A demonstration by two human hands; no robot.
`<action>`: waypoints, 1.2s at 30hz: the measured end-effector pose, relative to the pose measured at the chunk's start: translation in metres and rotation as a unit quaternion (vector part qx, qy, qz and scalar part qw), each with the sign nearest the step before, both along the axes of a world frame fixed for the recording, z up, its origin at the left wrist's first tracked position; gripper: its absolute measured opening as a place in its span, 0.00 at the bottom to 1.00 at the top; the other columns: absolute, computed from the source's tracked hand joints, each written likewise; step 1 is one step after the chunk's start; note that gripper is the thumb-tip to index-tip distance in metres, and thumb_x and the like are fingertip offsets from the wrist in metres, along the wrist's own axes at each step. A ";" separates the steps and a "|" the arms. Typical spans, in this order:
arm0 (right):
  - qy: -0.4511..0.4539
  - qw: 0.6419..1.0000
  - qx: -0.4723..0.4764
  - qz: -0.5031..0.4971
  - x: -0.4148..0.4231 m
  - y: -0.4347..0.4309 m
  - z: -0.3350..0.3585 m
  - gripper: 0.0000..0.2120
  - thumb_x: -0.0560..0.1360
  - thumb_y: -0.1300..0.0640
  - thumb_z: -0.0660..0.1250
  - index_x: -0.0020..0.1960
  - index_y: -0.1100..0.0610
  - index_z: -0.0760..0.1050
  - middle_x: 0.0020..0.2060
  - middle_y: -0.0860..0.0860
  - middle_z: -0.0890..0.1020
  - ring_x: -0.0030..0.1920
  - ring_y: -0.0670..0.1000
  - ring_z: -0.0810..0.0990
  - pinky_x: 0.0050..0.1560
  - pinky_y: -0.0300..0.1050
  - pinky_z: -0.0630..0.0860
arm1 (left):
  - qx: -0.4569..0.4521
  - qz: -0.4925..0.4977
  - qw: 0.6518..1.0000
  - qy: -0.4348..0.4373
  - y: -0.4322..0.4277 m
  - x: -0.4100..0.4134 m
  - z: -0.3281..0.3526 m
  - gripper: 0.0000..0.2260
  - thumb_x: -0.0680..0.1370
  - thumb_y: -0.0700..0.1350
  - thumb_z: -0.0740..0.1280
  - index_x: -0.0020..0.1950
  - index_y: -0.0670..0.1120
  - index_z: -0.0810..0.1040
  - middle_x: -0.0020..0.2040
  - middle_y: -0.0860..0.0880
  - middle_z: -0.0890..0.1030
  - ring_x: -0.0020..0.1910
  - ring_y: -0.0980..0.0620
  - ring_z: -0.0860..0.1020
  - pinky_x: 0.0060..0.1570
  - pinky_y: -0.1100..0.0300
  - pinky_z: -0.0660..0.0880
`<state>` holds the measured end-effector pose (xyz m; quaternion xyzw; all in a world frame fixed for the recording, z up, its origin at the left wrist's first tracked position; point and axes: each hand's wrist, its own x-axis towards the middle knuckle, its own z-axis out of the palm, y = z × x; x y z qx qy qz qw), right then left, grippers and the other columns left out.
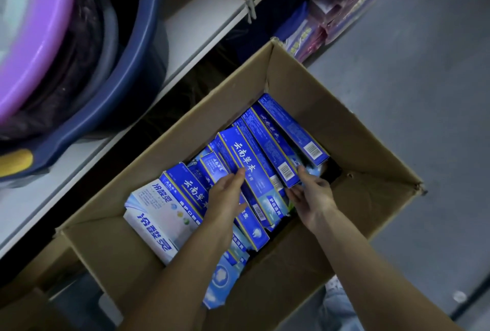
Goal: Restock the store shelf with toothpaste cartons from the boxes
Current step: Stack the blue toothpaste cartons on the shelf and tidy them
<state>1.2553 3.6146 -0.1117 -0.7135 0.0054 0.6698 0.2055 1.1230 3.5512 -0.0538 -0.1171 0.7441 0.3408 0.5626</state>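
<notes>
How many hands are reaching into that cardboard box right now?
2. The left hand rests on the blue cartons near the middle of the box; the right hand touches carton ends beside it. Neither is hidden.

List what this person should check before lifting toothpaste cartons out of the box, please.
1. Flaps of the cardboard box open: ok.
2. The left hand and right hand touch the blue toothpaste cartons: ok.
3. Grip closed round a bundle: cannot tell.
4. Cartons lying neat and parallel: not ok, they tilt and overlap.
5. Room on the shelf: cannot tell; the visible part holds a blue basin and a purple basin.
</notes>
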 end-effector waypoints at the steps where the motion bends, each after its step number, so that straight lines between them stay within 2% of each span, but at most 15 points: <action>1: 0.016 1.000 -0.002 -0.013 -0.001 -0.002 0.002 0.12 0.76 0.60 0.68 0.49 0.54 0.64 0.21 0.50 0.73 0.21 0.44 0.72 0.48 0.46 0.79 | -0.001 0.004 1.000 0.000 0.000 -0.002 0.001 0.22 0.79 0.52 0.64 0.71 0.46 0.69 0.70 0.48 0.70 0.60 0.50 0.72 0.63 0.51 0.73; 3: 0.059 0.998 0.000 -0.036 -0.004 -0.008 0.010 0.15 0.75 0.63 0.68 0.54 0.54 0.64 0.19 0.48 0.73 0.19 0.43 0.72 0.43 0.44 0.79 | -0.002 0.018 1.000 -0.003 -0.002 -0.005 0.003 0.19 0.80 0.51 0.64 0.69 0.47 0.71 0.67 0.47 0.72 0.59 0.50 0.73 0.61 0.51 0.74; 5: 0.074 0.997 0.003 -0.024 -0.007 -0.015 0.019 0.18 0.73 0.63 0.70 0.57 0.54 0.66 0.23 0.50 0.75 0.21 0.44 0.73 0.42 0.44 0.81 | 0.000 0.027 1.000 -0.002 -0.004 -0.007 0.007 0.15 0.80 0.51 0.64 0.64 0.48 0.73 0.63 0.48 0.74 0.58 0.51 0.74 0.59 0.52 0.75; 8: 0.074 0.997 0.016 -0.002 -0.009 -0.025 0.041 0.15 0.74 0.64 0.69 0.56 0.55 0.69 0.27 0.51 0.80 0.24 0.46 0.78 0.33 0.42 0.81 | 0.014 0.033 0.999 -0.010 -0.008 -0.007 0.011 0.13 0.80 0.52 0.64 0.61 0.49 0.74 0.60 0.48 0.75 0.57 0.51 0.75 0.55 0.54 0.76; 11: 0.089 0.996 0.029 0.011 -0.008 -0.040 0.064 0.21 0.73 0.65 0.69 0.64 0.60 0.69 0.41 0.57 0.85 0.35 0.51 0.82 0.40 0.43 0.82 | 0.038 0.048 0.997 -0.039 -0.014 -0.008 0.017 0.15 0.78 0.54 0.65 0.61 0.48 0.73 0.58 0.47 0.78 0.53 0.51 0.79 0.49 0.55 0.78; 14: 0.097 0.994 0.039 0.027 -0.006 -0.057 0.086 0.27 0.67 0.63 0.71 0.64 0.62 0.69 0.51 0.59 0.83 0.46 0.54 0.82 0.45 0.43 0.80 | 0.056 0.055 0.995 -0.067 -0.021 -0.009 0.022 0.18 0.77 0.56 0.65 0.62 0.47 0.74 0.56 0.46 0.80 0.51 0.49 0.82 0.50 0.52 0.79; 17: 0.115 0.989 0.051 0.084 -0.003 -0.077 0.100 0.17 0.71 0.67 0.69 0.59 0.61 0.71 0.44 0.54 0.83 0.38 0.48 0.83 0.39 0.38 0.80 | 0.080 0.069 0.990 -0.090 -0.029 -0.007 0.027 0.25 0.72 0.57 0.68 0.63 0.43 0.76 0.53 0.43 0.83 0.49 0.47 0.82 0.43 0.52 0.81; 19: 0.117 0.982 0.066 0.134 -0.006 -0.090 0.108 0.15 0.72 0.69 0.68 0.56 0.60 0.71 0.40 0.54 0.83 0.39 0.49 0.82 0.40 0.39 0.79 | 0.092 0.085 0.989 -0.080 -0.037 -0.007 0.029 0.23 0.73 0.54 0.69 0.63 0.41 0.75 0.53 0.40 0.83 0.47 0.45 0.82 0.41 0.52 0.81; 21: 0.089 0.977 0.080 0.178 -0.010 -0.098 0.105 0.15 0.71 0.69 0.69 0.54 0.58 0.71 0.40 0.55 0.82 0.41 0.51 0.80 0.43 0.42 0.78 | 0.097 0.104 0.988 -0.060 -0.047 -0.009 0.027 0.17 0.76 0.49 0.68 0.61 0.41 0.75 0.49 0.41 0.84 0.43 0.46 0.82 0.41 0.53 0.81; 23: 0.024 0.973 0.092 0.210 -0.012 -0.098 0.088 0.15 0.72 0.65 0.71 0.55 0.57 0.71 0.41 0.54 0.79 0.41 0.51 0.78 0.44 0.42 0.75 | 0.103 0.107 0.988 -0.044 -0.058 -0.013 0.025 0.13 0.77 0.46 0.67 0.60 0.42 0.76 0.44 0.45 0.85 0.39 0.48 0.83 0.40 0.53 0.81; 26: -0.086 0.964 0.080 0.241 -0.012 -0.098 0.050 0.23 0.71 0.53 0.74 0.60 0.61 0.69 0.51 0.59 0.81 0.45 0.53 0.79 0.44 0.43 0.73 | 0.111 0.089 0.990 -0.016 -0.073 -0.018 0.017 0.15 0.76 0.45 0.68 0.61 0.42 0.76 0.48 0.46 0.85 0.44 0.48 0.84 0.45 0.51 0.81; 29: -0.128 0.968 0.048 0.209 -0.018 -0.096 0.027 0.28 0.70 0.51 0.74 0.62 0.63 0.68 0.53 0.59 0.81 0.52 0.57 0.81 0.56 0.54 0.77 | 0.127 0.093 0.987 -0.021 -0.080 -0.017 0.015 0.14 0.76 0.46 0.68 0.60 0.44 0.76 0.50 0.46 0.85 0.47 0.48 0.84 0.48 0.50 0.81; 31: -0.115 0.980 0.035 0.159 -0.026 -0.091 0.018 0.28 0.71 0.51 0.73 0.63 0.64 0.67 0.51 0.57 0.82 0.52 0.57 0.82 0.57 0.57 0.77 | 0.138 0.092 0.986 -0.025 -0.080 -0.017 0.014 0.13 0.77 0.46 0.68 0.60 0.45 0.76 0.51 0.46 0.85 0.49 0.48 0.84 0.48 0.51 0.81; 33: -0.076 0.989 0.016 0.125 -0.033 -0.084 0.013 0.25 0.74 0.51 0.70 0.63 0.63 0.67 0.47 0.55 0.84 0.51 0.55 0.82 0.51 0.52 0.80 | 0.144 0.098 0.984 -0.026 -0.079 -0.017 0.013 0.11 0.78 0.46 0.67 0.59 0.46 0.76 0.52 0.46 0.85 0.48 0.50 0.84 0.43 0.56 0.81; 36: -0.042 0.994 0.000 0.100 -0.034 -0.075 0.015 0.16 0.77 0.50 0.66 0.59 0.58 0.71 0.41 0.52 0.81 0.40 0.51 0.80 0.31 0.40 0.75 | 0.143 0.108 0.983 -0.026 -0.080 -0.017 0.011 0.11 0.78 0.47 0.66 0.59 0.46 0.75 0.54 0.46 0.84 0.48 0.50 0.83 0.41 0.57 0.82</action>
